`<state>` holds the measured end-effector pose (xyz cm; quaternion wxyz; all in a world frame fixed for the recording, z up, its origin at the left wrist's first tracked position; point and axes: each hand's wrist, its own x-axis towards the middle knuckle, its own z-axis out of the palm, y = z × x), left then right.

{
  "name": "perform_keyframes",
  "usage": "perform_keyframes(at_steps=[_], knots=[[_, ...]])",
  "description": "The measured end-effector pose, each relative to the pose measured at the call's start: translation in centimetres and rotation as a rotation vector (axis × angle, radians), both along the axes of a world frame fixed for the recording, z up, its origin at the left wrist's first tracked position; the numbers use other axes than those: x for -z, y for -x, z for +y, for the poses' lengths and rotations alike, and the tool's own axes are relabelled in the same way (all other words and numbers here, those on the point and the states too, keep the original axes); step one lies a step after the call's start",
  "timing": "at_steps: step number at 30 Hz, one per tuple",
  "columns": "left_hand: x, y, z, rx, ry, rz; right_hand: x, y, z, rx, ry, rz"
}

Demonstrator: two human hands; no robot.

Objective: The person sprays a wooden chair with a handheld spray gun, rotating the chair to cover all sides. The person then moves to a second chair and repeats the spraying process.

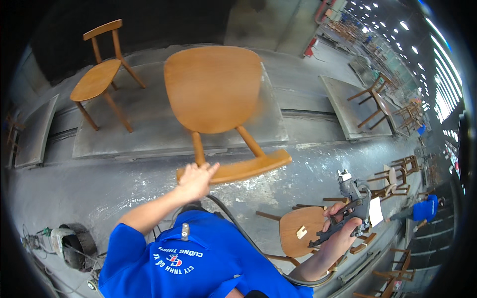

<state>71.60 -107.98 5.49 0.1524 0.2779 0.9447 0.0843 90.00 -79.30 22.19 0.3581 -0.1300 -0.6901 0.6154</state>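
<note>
A large wooden chair [213, 89] with a rounded seat stands on a low grey platform in front of me, its backrest toward me. My left hand [196, 181] grips the left end of that curved top rail. Out to the right, my right hand [343, 226] is wrapped round a dark metal spray gun [354, 198], held apart from the chair. A white rectangular piece [376, 212] shows beside the gun. A hose [233, 222] runs past my body toward the right arm.
Another wooden chair [97, 79] stands at the far left of the grey platform [149, 141]. Below my right hand is a chair [300, 223] with a small pale piece on its seat. A black container [74, 246] sits at lower left. A co-worker in blue [425, 208] is at far right.
</note>
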Motion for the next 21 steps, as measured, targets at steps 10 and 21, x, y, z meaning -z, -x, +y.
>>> perform_keyframes(at_steps=[10, 21], knots=[[-13.3, 18.7, -1.1, 0.076, -0.166, 0.084, 5.6, 0.0, 2.1, 0.264, 0.205, -0.213], [-20.1, 39.8, -3.4, 0.234, -0.243, -0.153, 5.8, 18.2, -3.0, 0.266, 0.204, -0.275]])
